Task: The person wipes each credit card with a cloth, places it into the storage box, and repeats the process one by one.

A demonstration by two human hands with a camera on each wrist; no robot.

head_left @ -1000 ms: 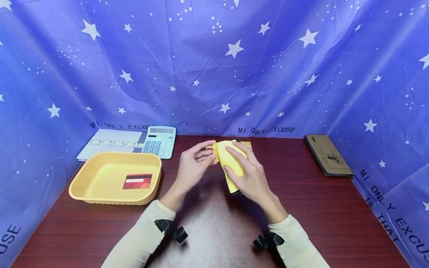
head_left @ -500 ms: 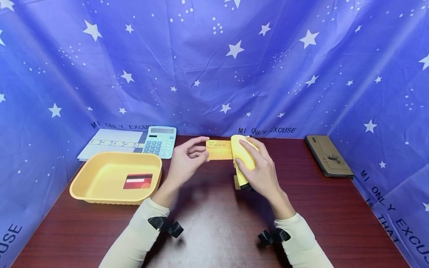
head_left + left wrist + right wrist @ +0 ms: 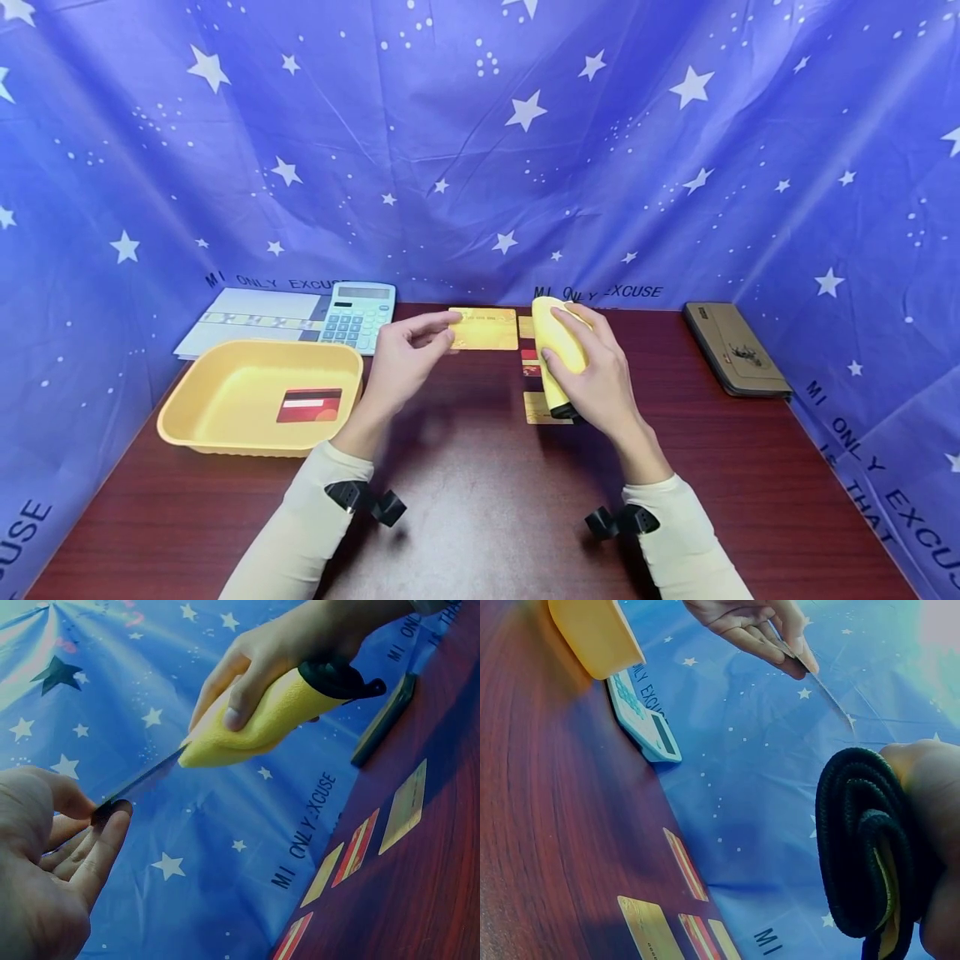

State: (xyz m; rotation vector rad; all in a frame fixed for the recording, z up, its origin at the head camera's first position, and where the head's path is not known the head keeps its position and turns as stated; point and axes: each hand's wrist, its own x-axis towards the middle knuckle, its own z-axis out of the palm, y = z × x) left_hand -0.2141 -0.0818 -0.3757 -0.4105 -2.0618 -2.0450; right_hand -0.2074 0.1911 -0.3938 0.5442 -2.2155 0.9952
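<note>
In the head view my left hand (image 3: 408, 354) pinches a gold bank card (image 3: 487, 329) by its left end, thumb against fingers. My right hand (image 3: 600, 367) grips a folded yellow cloth (image 3: 557, 346), whose black edging (image 3: 862, 847) shows rolled in layers in the right wrist view. The cloth is just right of the card in the head view. On the table below lie a gold card (image 3: 546, 408), a red card (image 3: 530, 363) and another gold card (image 3: 527, 327), partly covered by the cloth. A further red card (image 3: 292, 939) shows in the left wrist view.
At left stands a yellow plastic basin (image 3: 225, 392) with a red card (image 3: 309, 406) inside. Behind it are a light blue calculator (image 3: 360, 321) and a white-and-grey flat item (image 3: 247, 312). A brown wallet (image 3: 735, 350) lies far right. A starry blue curtain (image 3: 480, 150) encloses the table.
The cloth has slid rightward off the gold card with my right hand, uncovering the card and those on the table. My left hand has shifted slightly left with the card.
</note>
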